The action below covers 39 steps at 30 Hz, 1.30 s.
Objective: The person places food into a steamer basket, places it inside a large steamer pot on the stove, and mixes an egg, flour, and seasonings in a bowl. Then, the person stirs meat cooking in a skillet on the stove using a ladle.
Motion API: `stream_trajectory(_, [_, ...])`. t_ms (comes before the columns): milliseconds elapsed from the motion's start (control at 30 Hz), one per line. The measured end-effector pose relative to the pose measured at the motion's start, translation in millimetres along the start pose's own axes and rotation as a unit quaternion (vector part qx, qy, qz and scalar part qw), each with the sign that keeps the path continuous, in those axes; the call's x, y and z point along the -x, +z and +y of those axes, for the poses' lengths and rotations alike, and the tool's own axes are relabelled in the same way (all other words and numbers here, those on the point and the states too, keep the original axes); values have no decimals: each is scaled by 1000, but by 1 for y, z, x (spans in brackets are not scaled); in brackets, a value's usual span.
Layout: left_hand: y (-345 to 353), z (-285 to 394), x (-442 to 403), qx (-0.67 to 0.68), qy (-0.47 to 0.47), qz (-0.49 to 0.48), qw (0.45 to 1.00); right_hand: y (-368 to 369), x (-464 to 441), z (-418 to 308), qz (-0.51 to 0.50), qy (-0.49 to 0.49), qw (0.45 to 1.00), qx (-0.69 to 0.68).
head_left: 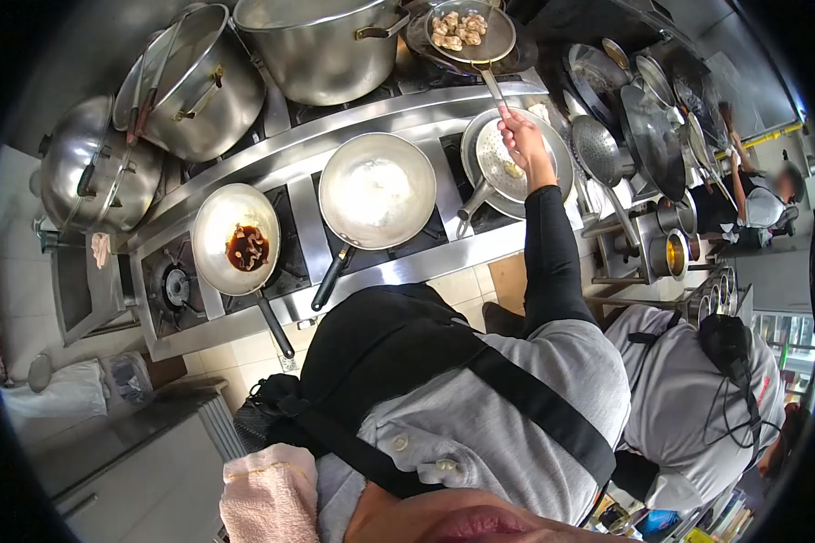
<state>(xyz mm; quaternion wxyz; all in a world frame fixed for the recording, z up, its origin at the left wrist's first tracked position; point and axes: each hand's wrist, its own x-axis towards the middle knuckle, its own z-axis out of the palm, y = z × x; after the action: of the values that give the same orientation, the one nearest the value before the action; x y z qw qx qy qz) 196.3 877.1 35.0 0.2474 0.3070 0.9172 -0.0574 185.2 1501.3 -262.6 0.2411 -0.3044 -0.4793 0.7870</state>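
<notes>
My right hand [523, 145] is closed around the long handle of a wire strainer [493, 50]. Several pale, browned food pieces [460, 32] lie in the strainer, above a dark wok at the back burner. Just beneath my hand, a perforated ladle [500, 161] rests in a round metal pan [557, 172] at the right of the stove. Left of it sits a frying pan [378, 190] with light glaring off its inside. Farther left, another frying pan [217, 217] holds dark brown sauce [246, 248] with small pieces in it. My left hand is out of view.
Large steel pots [317, 54] stand along the back of the stove. Dark woks [652, 145] and strainers hang at the right. One co-worker [697, 398] is close on my right; another person [761, 199] works farther off. Pan handles [275, 328] project over the front edge.
</notes>
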Motion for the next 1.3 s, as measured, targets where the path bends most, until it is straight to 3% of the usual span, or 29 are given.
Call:
stream_trajectory(167, [10,-19,-3,29,7,5,1000,13,18,-2,23,-24,999,-41])
stream_trajectory(333, [18,-56,-8,68,28,9,997,14,103,5,83,-43,995,-23])
stream_trajectory(667, [51,-152,-24,111,16,-29,993,15,283,103,229,-43,971,-57])
stream_trajectory(800, [69,-174,-6,124,-45,-37,991,-1,285,135,231,2,972,-51])
stream_trajectory(900, [85,-184,15,143,-111,-39,983,-14,267,168,208,-8,966,-156])
stream_trajectory(933, [90,-187,23,151,-136,-40,978,-35,263,187,152,-8,970,-188])
stream_trajectory(1067, [116,-186,49,188,-238,-33,952,-79,258,233,216,118,893,-377])
stream_trajectory(1133, [133,-177,60,219,-294,-21,930,-153,213,344,303,123,904,-274])
stream_trajectory(1167, [143,-172,67,234,-324,-14,916,-179,198,379,317,138,891,-293])
stream_trajectory(1300, [188,-143,72,294,-412,-2,862,-192,174,396,381,160,881,-231])
